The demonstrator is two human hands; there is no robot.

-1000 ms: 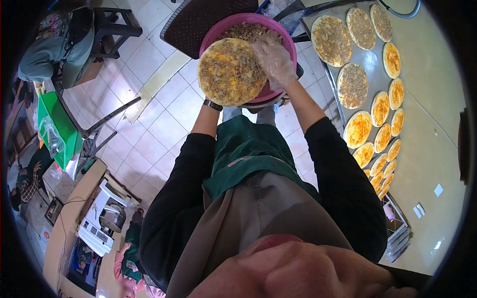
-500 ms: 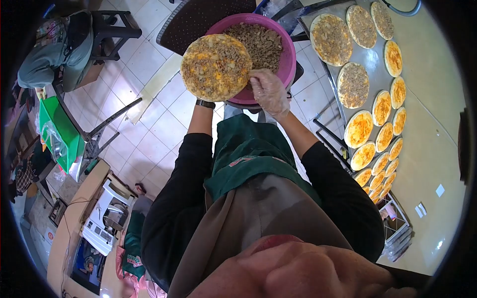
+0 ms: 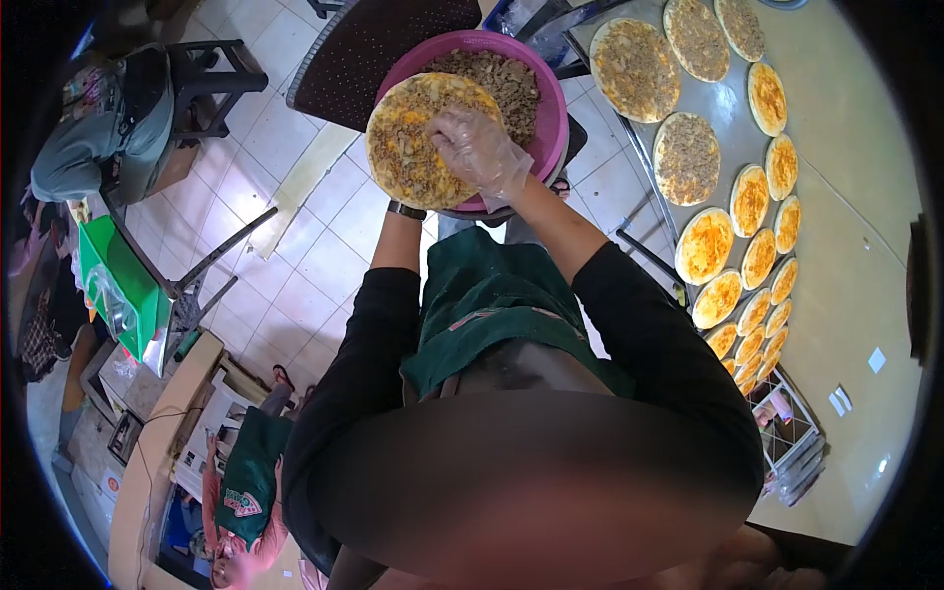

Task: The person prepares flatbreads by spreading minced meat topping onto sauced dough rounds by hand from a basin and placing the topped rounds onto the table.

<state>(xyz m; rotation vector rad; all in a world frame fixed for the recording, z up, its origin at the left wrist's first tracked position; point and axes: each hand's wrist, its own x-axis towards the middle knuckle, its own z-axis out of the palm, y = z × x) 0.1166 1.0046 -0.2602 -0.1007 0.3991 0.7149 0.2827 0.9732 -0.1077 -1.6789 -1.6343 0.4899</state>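
A round flat bread topped with brown crumbly filling and orange sauce (image 3: 408,147) rests on my left hand, which is hidden beneath it; only the wrist with a dark band shows. My right hand (image 3: 470,147), in a clear plastic glove, lies over the bread's right part with its fingers bent down on the topping. Whether the fingers pinch anything is too small to tell. Behind the bread is a pink basin (image 3: 553,128) holding more brown filling (image 3: 506,84).
A metal tray (image 3: 726,126) at the right carries several round breads, some with filling, others with orange sauce. A dark perforated chair (image 3: 364,49) stands behind the basin. One person in a green apron (image 3: 251,462) is at lower left, another sits at upper left (image 3: 128,147), near a green container (image 3: 118,285).
My right hand has moved left from the bread's edge onto its topping. The bread has shifted slightly right against the basin. The aproned person at lower left has come further into view.
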